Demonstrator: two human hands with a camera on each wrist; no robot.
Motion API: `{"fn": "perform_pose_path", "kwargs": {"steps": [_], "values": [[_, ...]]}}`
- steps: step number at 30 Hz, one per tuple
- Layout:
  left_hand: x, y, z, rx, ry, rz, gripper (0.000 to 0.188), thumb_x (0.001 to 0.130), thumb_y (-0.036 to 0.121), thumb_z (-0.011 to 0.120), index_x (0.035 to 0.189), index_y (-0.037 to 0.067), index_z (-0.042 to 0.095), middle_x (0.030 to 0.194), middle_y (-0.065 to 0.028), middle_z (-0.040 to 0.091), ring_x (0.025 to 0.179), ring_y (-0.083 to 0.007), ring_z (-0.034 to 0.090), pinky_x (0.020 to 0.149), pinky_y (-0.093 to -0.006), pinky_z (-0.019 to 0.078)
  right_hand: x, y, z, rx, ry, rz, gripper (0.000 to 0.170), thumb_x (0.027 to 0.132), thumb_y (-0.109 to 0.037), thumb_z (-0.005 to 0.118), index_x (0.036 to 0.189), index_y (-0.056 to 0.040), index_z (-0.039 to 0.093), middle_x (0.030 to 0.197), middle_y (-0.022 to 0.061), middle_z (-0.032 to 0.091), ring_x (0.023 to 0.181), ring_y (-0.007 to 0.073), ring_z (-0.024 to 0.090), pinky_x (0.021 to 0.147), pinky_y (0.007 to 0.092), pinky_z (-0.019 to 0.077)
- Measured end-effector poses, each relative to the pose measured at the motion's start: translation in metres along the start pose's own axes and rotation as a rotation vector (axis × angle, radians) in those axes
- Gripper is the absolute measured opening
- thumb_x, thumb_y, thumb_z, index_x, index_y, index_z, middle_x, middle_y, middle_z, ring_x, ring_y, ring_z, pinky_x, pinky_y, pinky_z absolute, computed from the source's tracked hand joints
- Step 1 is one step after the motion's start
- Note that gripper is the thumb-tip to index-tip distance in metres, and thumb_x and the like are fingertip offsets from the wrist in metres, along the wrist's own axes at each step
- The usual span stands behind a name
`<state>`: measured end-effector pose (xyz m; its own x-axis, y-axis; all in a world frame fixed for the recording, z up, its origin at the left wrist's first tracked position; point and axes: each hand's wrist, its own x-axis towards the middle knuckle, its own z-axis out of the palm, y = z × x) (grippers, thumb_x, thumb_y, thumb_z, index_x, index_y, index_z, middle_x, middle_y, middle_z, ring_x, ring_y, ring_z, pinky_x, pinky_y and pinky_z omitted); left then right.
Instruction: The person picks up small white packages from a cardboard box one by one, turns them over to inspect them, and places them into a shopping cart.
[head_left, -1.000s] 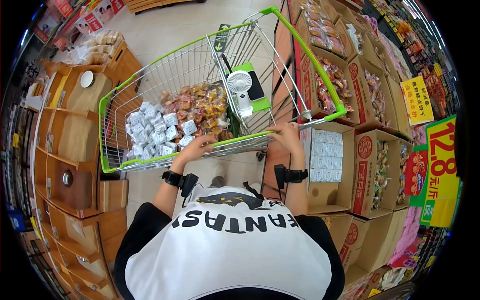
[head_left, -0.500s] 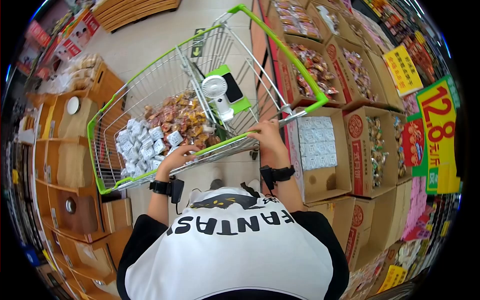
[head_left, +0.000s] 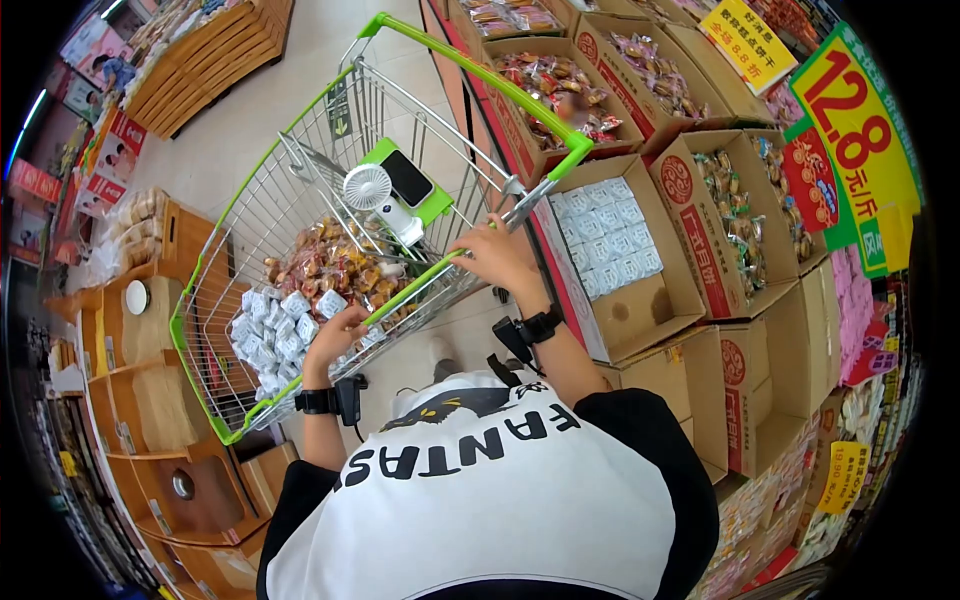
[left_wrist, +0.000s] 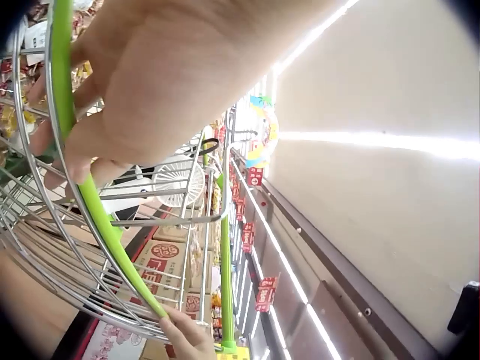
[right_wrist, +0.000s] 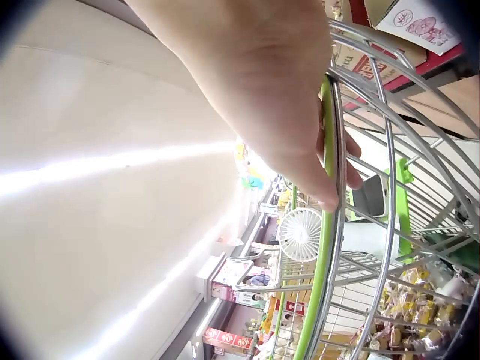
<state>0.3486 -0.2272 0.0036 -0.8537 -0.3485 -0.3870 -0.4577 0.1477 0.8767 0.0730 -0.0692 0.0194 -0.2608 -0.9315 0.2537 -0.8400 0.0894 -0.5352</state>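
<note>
Shopping cart (head_left: 411, 291) of silver wire, with green plastic rim (left_wrist: 105, 225), stands beside brown cardboard boxes (head_left: 690, 220); left hand (head_left: 333, 341) and right hand (head_left: 494, 257) both curl around this rim. Steering seems the present step; next move probably calls for even pushing with both hands.

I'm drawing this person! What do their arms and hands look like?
The left hand and right hand wear no gloves. Each arm has a black wrist strap and boxy device; the left device has a thin cable. The black sleeves are short.
</note>
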Motion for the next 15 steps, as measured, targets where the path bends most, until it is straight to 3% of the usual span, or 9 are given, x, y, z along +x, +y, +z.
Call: {"fn": "perform_pose_path", "kwargs": {"steps": [2, 3, 4, 5, 6, 8, 9, 10, 15], "values": [[0.001, 0.01, 0.002, 0.26, 0.064, 0.043, 0.015, 0.075, 0.003, 0.051, 0.09, 0.003, 0.049, 0.075, -0.0007, 0.05, 0.07, -0.0103, 0.046, 0.06, -0.0241, 0.04, -0.005, 0.0, -0.003, -0.005, -0.029, 0.014, 0.016, 0.068, -0.021, 0.056, 0.081, -0.0128, 0.061, 0.084, 0.0029, 0.058, 0.089, 0.0194, 0.048, 0.093, 0.0431, 0.0179], [-0.004, 0.04, 0.011, 0.183, 0.086, -0.091, 0.019, 0.075, 0.005, 0.053, 0.093, 0.003, 0.049, 0.078, -0.0027, 0.051, 0.075, -0.0121, 0.047, 0.065, -0.0256, 0.0397, -0.009, 0.001, -0.003, 0.085, 0.059, -0.016, 0.017, 0.068, -0.019, 0.056, 0.083, -0.012, 0.06, 0.086, 0.004, 0.057, 0.091, 0.0194, 0.048, 0.093, 0.0435, 0.0183], [-0.001, 0.045, 0.018, 0.188, 0.076, -0.087, 0.019, 0.075, 0.005, 0.053, 0.093, 0.003, 0.049, 0.078, -0.0027, 0.051, 0.075, -0.0121, 0.047, 0.065, -0.0256, 0.0397, -0.011, 0.0, -0.007, 0.174, 0.146, -0.046, 0.018, 0.068, -0.017, 0.056, 0.085, -0.0111, 0.059, 0.088, 0.0051, 0.056, 0.094, 0.0194, 0.047, 0.094, 0.0439, 0.0187], [0.002, 0.048, 0.023, 0.157, 0.143, 0.048, 0.022, 0.074, 0.005, 0.053, 0.095, 0.003, 0.048, 0.081, -0.0036, 0.052, 0.077, -0.0128, 0.047, 0.067, -0.0256, 0.0392, -0.015, 0.002, -0.015, 0.222, 0.155, -0.037, 0.019, 0.069, -0.014, 0.056, 0.086, -0.0085, 0.057, 0.087, 0.0066, 0.056, 0.094, 0.0213, 0.048, 0.09, 0.0396, 0.0277], [0.003, 0.054, 0.029, 0.124, 0.21, 0.183, 0.025, 0.074, 0.005, 0.054, 0.098, 0.003, 0.048, 0.084, -0.0045, 0.052, 0.08, -0.0135, 0.047, 0.07, -0.0256, 0.0387, -0.019, 0.002, -0.024, 0.221, 0.159, -0.029, 0.019, 0.069, -0.014, 0.056, 0.086, -0.0085, 0.057, 0.087, 0.0066, 0.056, 0.094, 0.0213, 0.048, 0.09, 0.0396, 0.0277], [0.009, 0.073, 0.037, 0.128, 0.214, 0.176, 0.028, 0.074, 0.006, 0.053, 0.102, 0.004, 0.048, 0.091, -0.0054, 0.052, 0.083, -0.0139, 0.047, 0.073, -0.0253, 0.0378, -0.032, 0.006, -0.04, 0.487, 0.244, 0.135, 0.018, 0.069, -0.01, 0.056, 0.087, -0.0061, 0.056, 0.088, 0.0082, 0.056, 0.088, 0.0241, 0.05, 0.083, 0.0338, 0.0363], [0.014, 0.081, 0.041, 0.125, 0.23, 0.227, 0.028, 0.075, 0.007, 0.053, 0.102, 0.004, 0.048, 0.092, -0.0055, 0.053, 0.084, -0.0135, 0.047, 0.074, -0.025, 0.0376, -0.037, 0.013, -0.047, 0.477, 0.277, 0.111, 0.019, 0.071, -0.007, 0.055, 0.089, -0.004, 0.056, 0.087, 0.01, 0.056, 0.082, 0.0237, 0.053, 0.073, 0.0287, 0.0414], [0.019, 0.087, 0.046, 0.121, 0.247, 0.278, 0.028, 0.075, 0.009, 0.052, 0.103, 0.004, 0.048, 0.093, -0.0057, 0.053, 0.086, -0.0131, 0.047, 0.075, -0.0247, 0.0374, -0.045, 0.018, -0.055, 0.476, 0.281, 0.115, 0.019, 0.071, -0.007, 0.055, 0.089, -0.004, 0.056, 0.087, 0.01, 0.056, 0.082, 0.0237, 0.053, 0.073, 0.0287, 0.0414], [0.048, 0.126, 0.088, -0.078, 0.061, 0.313, 0.021, 0.081, 0.009, 0.046, 0.1, 0.001, 0.048, 0.092, -0.0059, 0.054, 0.088, -0.0127, 0.051, 0.077, -0.0249, 0.0395, -0.085, 0.047, -0.086, 0.574, 0.445, 0.37, 0.019, 0.073, -0.005, 0.052, 0.092, -0.0016, 0.055, 0.083, 0.0098, 0.058, 0.077, 0.0174, 0.056, 0.068, 0.0254, 0.0425]]}}
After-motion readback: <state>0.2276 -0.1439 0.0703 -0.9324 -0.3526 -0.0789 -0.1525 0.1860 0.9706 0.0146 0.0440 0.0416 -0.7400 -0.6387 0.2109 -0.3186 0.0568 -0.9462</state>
